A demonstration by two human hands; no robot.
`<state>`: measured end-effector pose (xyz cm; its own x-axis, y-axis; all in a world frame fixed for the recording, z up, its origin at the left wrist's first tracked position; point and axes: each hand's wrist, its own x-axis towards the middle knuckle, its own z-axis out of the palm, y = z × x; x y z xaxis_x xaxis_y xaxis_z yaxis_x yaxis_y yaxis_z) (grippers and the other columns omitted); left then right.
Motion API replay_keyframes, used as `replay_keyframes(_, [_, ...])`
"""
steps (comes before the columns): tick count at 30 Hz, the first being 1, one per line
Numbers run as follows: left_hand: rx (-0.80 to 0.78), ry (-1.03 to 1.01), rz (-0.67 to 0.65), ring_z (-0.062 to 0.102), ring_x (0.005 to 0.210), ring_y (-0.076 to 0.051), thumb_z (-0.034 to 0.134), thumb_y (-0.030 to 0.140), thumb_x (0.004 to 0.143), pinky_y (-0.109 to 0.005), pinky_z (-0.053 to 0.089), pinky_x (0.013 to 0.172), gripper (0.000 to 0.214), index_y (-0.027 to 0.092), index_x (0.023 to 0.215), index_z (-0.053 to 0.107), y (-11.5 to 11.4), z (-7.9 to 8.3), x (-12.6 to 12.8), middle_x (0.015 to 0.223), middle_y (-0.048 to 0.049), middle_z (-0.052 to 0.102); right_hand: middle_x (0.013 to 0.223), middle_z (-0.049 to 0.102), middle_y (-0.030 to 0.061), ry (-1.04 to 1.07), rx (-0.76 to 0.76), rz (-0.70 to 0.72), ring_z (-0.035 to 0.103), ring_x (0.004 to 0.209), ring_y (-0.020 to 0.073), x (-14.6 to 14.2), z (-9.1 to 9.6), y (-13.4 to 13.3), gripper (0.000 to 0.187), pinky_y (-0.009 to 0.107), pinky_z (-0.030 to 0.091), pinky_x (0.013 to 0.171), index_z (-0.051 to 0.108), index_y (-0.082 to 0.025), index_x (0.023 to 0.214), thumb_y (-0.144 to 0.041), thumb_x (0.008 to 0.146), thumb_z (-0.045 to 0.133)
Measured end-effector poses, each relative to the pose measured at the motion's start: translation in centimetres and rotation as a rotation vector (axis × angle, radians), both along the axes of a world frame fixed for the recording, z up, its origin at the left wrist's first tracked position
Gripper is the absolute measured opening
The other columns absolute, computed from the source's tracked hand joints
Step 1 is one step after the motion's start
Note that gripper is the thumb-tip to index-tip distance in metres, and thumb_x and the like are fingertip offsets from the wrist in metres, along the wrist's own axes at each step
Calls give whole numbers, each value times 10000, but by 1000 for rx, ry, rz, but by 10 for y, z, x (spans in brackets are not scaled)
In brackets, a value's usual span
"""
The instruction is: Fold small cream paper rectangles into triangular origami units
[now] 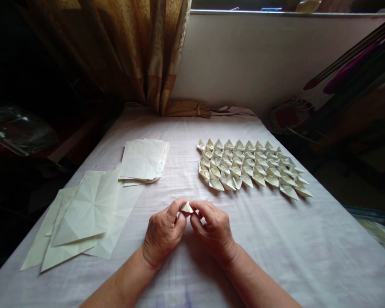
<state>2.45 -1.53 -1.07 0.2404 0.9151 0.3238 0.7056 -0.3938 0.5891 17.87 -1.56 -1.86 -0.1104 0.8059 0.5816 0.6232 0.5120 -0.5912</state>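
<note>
Between both hands, just above the cloth, is a small folded paper piece point(187, 208), pale cream with a pointed top. My left hand point(165, 231) pinches its left side between thumb and fingers. On the other side, my right hand point(214, 226) grips it with thumb and forefinger. Its lower part is hidden by the fingertips. Beyond my right hand stand rows of folded paper boats point(248, 164), close together with their points up. Creased paper sheets point(83, 214) lie overlapping to the left, and a neat stack of paper squares point(141, 159) sits farther back.
A pale cloth point(186, 273) covers the table. Gold curtains point(154, 51) hang at the back left, their hem near the far edge. A white wall point(244, 55) rises behind. Dark clutter, including a clear plastic-looking item point(19, 128), flanks the table.
</note>
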Motion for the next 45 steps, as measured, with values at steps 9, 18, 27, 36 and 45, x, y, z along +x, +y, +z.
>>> replay_keyframes(9, [-302, -374, -22, 608, 561, -96, 434, 221, 900, -196, 488, 596, 293, 226, 1141, 601, 4, -7, -2, 791, 14, 697, 859, 690, 58, -1, 71, 66, 654, 743, 143, 6, -1, 2, 236, 228, 512, 673, 628, -197, 1028, -62, 877, 508])
replay_keyframes(18, [-669, -688, -16, 624, 648, -130, 593, 442, 832, -220, 512, 547, 523, 146, 1259, 532, 6, 8, -2, 928, -63, 664, 824, 712, 56, -106, 200, 31, 659, 704, 134, 8, 0, 6, 225, 214, 519, 635, 658, -195, 1033, -76, 883, 540])
replay_keyframes(27, [-735, -653, 32, 551, 580, -111, 671, 395, 764, -171, 399, 456, 479, 131, 1161, 619, 8, 5, -3, 678, 0, 607, 905, 717, 65, 49, 10, 106, 678, 800, 157, 8, -1, 6, 350, 259, 554, 705, 647, -212, 1094, -59, 849, 449])
replay_keyframes(36, [-420, -350, -17, 595, 575, -89, 583, 216, 778, -224, 524, 643, 439, 224, 1216, 549, -1, 0, 0, 984, -17, 708, 805, 642, 31, 325, -340, 181, 569, 637, 114, 8, 1, 7, 166, 225, 476, 585, 733, -206, 969, -233, 828, 650])
replay_keyframes(45, [-305, -245, -16, 637, 593, -100, 553, 224, 805, -218, 542, 658, 311, 236, 1116, 563, -2, 3, 2, 945, 8, 712, 737, 615, 16, 443, -409, 213, 556, 649, 117, 8, 2, 9, 147, 219, 444, 562, 760, -216, 926, -238, 826, 655])
